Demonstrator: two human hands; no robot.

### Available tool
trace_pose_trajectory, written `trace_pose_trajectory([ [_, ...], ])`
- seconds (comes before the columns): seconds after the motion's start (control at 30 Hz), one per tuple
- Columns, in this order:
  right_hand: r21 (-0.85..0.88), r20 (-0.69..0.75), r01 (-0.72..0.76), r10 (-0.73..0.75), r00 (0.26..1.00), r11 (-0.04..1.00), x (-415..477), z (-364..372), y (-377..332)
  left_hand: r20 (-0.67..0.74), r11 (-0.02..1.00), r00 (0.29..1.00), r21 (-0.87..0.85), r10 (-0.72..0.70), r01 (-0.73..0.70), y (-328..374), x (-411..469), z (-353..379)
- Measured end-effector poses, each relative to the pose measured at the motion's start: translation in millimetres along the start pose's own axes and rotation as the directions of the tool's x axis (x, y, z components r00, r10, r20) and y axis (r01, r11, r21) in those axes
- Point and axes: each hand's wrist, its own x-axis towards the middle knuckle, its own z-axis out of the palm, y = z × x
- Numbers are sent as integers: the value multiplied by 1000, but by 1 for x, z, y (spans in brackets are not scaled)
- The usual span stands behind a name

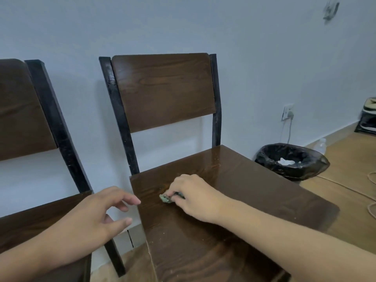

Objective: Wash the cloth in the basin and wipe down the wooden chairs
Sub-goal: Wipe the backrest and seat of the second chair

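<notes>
Pale blue wall behind, wood-look floor at 3 o'clock. Two dark wooden chairs stand side by side against the wall: centre chair (162,92) with a glossy seat (234,180), second chair (22,110) at 9 o'clock.

My right hand (195,196) presses down on the centre seat, fingers curled around a small greenish cloth (165,198); only a bunched corner shows beyond the fingertips. Left hand (95,216) hovers above the gap between the two chairs, fingers loosely spread, holding nothing. No basin in view.

Step in hand, as I judge it: wiping the centre seat. To do it well I would flatten the cloth out from its wad for more contact, run overlapping strokes along the grain from the back edge toward me, and steady the seat edge with the left hand. Pale specks remain near the front of the seat at 6 o'clock.

Surroundings: black-lined bin (291,161) just beside the seat at 3 o'clock, plastic bottle (321,145) behind it, wall socket (288,111) with a plugged cable, cord (366,192) looping on the floor. Nothing obstructs the seat; the cord is a trip risk if I step right.
</notes>
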Motion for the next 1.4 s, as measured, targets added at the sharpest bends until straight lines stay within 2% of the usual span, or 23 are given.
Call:
trace_pose_trajectory([
  [0.07, -34, -9, -33, 33, 999, 999, 23, -3, 42, 16, 1000, 1000, 10, -12, 11, -1, 2, -3],
  [0.13, -57, -148, -262, 251, 956, 963, 36, -27, 115, 31, 1000, 999, 18, -26, 26, -2, 3, -5],
  [0.17, -72, -239, -430, 403, 883, 900, 34, -46, 151, 35, 1000, 999, 13, -29, 29, -2, 2, -7],
  [0.23, -6, -414, -697, 633, 655, 717, 15, -82, 203, 35, 1000, 999, 8, -21, 21, -3, 0, -11],
  [0.27, 42, -450, -746, 679, 580, 665, 6, -94, 216, 44, 1000, 999, 15, -26, 26, -5, 0, -14],
  [0.3, 91, -462, -754, 698, 547, 651, 1, -101, 217, 58, 999, 997, 15, -41, 40, -6, -1, -17],
  [0.33, 118, -491, -723, 673, 553, 680, 1, -105, 210, 53, 999, 998, 6, -44, 44, -8, -1, -19],
  [0.37, 111, -496, -680, 633, 595, 725, 4, -103, 195, 35, 999, 998, -2, -44, 44, -11, -1, -20],
  [0.5, 24, -278, -365, 357, 892, 931, 13, -64, 100, 10, 997, 997, -14, -79, 79, -17, -3, -17],
  [0.57, -10, -205, -230, 223, 953, 973, 16, -44, 69, 14, 994, 995, -31, -103, 103, -20, -10, -14],
  [0.63, -53, -262, -303, 280, 924, 951, 26, -40, 81, 26, 993, 993, -26, -113, 113, -23, -18, -11],
  [0.7, -73, -339, -492, 442, 830, 867, 30, -40, 106, 28, 991, 991, -25, -127, 128, -24, -25, -11],
  [0.77, -65, -345, -574, 521, 781, 816, 29, -31, 110, 18, 992, 992, -28, -123, 124, -23, -29, -14],
  [0.83, -57, -294, -487, 451, 843, 872, 29, -15, 78, 10, 995, 995, -13, -99, 99, -21, -31, -14],
  [0.93, 14, -167, -234, 233, 958, 972, 11, 11, 2, -25, 997, 997, -4, -75, 75, -14, -32, -16],
  [1.0, 83, -86, -87, 94, 992, 993, -19, 16, -45, -39, 998, 997, -4, -69, 69, -11, -32, -19],
  [1.07, 200, 56, -21, 10, 998, 979, -51, 9, -74, -27, 998, 998, -1, -60, 60, -10, -35, -24],
  [1.1, 263, 101, -55, 29, 994, 963, -58, -2, -79, -24, 999, 998, -2, -50, 50, -9, -36, -25],
  [1.13, 314, 87, -113, 90, 992, 943, -56, -13, -76, -25, 999, 999, -3, -44, 44, -9, -38, -27],
  [1.2, 387, -57, -238, 281, 958, 891, -29, -31, -43, -32, 999, 999, 3, -36, 36, -8, -39, -30],
  [1.23, 379, -144, -290, 366, 919, 879, -10, -38, -19, -37, 999, 999, 9, -32, 32, -7, -40, -31],
  [1.3, 268, -275, -363, 432, 859, 892, 23, -41, 26, -54, 999, 998, -6, -39, 39, -5, -41, -32],
  [1.4, 186, -250, -417, 453, 856, 890, 41, -17, 54, -62, 998, 997, -36, -52, 50, -2, -43, -32],
])
